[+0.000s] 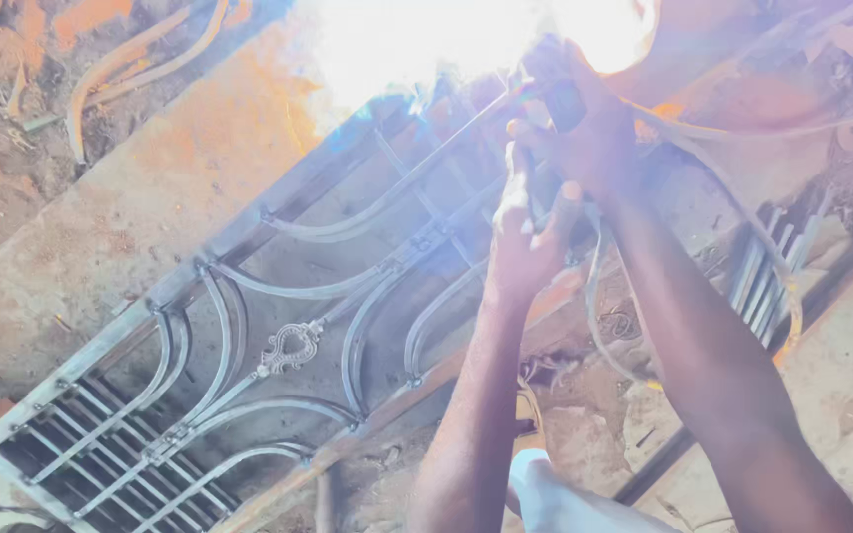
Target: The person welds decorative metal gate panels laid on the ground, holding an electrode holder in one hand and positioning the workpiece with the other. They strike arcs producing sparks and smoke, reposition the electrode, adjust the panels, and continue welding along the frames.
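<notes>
From the head camera, a very bright white glare (446,39) fills the top at 12 o'clock. It hides whatever sits under it, so the far end of the metal window grille (278,326) is hard to see there.

The right hand (575,118) is up at 1 o'clock, right beside the glare. Its fingers are curled tight around a dark tool handle (565,104). The tip of the tool is lost in the light. A pale cable (742,227) loops away from this hand toward 3 o'clock.

The left hand (525,237) is just below it, near the middle. Its fingers are bent and close together. I cannot tell if they grip anything, because the right wrist and the haze cover them.

The grille lies flat on the dusty concrete floor (101,237), running from 7 o'clock up to 1 o'clock. It has curved bars and a small curly ornament (290,347). Its lower corner is cut off at 7 o'clock. Bare floor shows at 9 o'clock. More metal bars (767,276) lie at 3 o'clock.
</notes>
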Action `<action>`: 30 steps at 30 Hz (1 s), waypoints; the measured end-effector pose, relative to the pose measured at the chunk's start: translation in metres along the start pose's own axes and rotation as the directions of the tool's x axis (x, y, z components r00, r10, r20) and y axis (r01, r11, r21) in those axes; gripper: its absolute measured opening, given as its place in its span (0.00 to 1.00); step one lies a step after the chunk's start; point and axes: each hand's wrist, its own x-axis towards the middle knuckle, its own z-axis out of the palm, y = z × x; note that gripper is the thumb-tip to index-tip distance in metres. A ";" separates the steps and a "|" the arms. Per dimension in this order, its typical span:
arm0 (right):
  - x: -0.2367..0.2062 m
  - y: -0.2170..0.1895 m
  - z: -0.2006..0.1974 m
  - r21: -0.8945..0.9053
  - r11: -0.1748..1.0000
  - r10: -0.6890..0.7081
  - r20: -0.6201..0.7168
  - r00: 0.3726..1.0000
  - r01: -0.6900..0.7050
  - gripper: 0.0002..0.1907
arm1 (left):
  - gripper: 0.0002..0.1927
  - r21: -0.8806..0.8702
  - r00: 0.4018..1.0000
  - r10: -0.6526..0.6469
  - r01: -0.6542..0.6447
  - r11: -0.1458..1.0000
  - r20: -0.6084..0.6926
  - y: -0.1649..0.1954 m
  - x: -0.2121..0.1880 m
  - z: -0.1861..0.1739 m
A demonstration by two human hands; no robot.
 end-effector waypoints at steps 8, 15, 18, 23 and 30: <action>-0.001 0.006 0.000 -0.087 0.981 -0.177 -0.022 0.984 0.174 0.48 | 0.41 0.053 0.998 -0.069 0.068 0.996 0.015 0.010 0.003 -0.003; 0.002 0.006 -0.005 -0.089 0.994 -0.067 -0.006 0.998 0.067 0.52 | 0.44 -0.002 0.993 -0.104 0.104 0.995 0.058 0.006 0.009 0.001; 0.005 0.005 -0.005 -0.072 0.993 -0.092 0.009 0.996 0.092 0.49 | 0.41 -0.073 0.985 -0.167 0.170 0.983 0.045 0.006 0.004 0.002; 0.004 0.000 0.000 0.051 0.996 0.075 0.004 0.997 -0.075 0.46 | 0.26 0.005 0.987 -0.161 0.161 0.987 0.020 0.006 -0.001 -0.003; 0.003 0.005 -0.001 -0.019 0.971 -0.237 -0.096 0.967 0.236 0.50 | 0.42 -0.101 0.991 -0.131 0.133 0.986 0.021 0.010 0.004 0.000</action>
